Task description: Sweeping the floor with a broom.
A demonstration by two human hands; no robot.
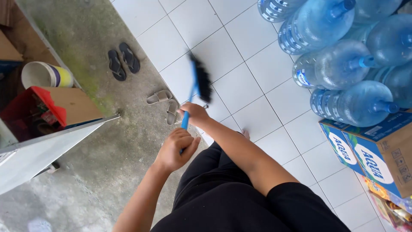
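Fingers of my left hand [176, 148] and right hand [195, 114] wrap the broom [198, 83]; its blurred bristles hide the tile [240, 88] beneath.

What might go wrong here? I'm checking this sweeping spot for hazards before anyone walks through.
The broom, held by the left hand and right hand, swings close to the beige sandals at the tile edge and could knock them aside. A wide stroke might also reach the stacked water jugs.
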